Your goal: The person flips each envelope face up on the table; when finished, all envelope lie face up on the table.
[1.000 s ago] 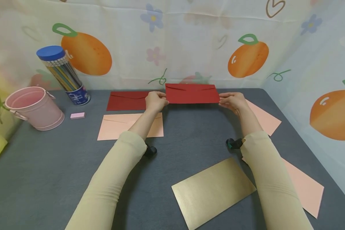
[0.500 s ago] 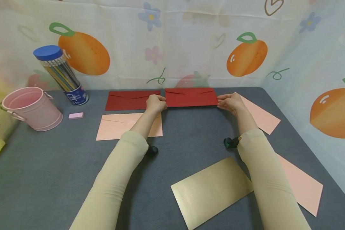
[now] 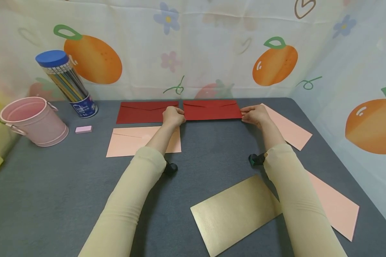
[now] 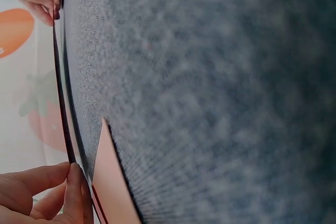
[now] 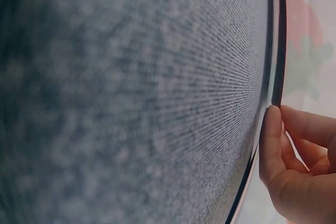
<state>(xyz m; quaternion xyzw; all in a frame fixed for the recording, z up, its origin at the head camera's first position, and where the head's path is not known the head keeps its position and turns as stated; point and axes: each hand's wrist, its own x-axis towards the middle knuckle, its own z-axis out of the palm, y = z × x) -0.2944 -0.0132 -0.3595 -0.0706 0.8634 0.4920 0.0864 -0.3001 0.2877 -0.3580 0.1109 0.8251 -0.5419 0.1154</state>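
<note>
Both hands hold a red envelope (image 3: 212, 110) by its short ends, near the back of the table, flap side up. My left hand (image 3: 173, 117) pinches its left end between thumb and fingers; my right hand (image 3: 255, 116) pinches the right end. In both wrist views the envelope appears edge-on as a thin dark strip, close over the tabletop. Just left of it lies a darker red envelope (image 3: 141, 112), its right end partly behind my left hand. A peach envelope (image 3: 125, 144) lies in front of that one, partly covered by my left forearm.
A gold envelope (image 3: 234, 214) lies slanted near the front. Two peach envelopes, one farther back (image 3: 292, 130) and one nearer (image 3: 337, 207), lie at the right. Leftward stand a pink bucket (image 3: 35, 123), a pencil tub (image 3: 67, 84) and a pink eraser (image 3: 83, 129).
Both hands have lowered the red envelope toward the table and brought it slightly left, level with the darker red one. More of the darker envelope's right end shows now.
</note>
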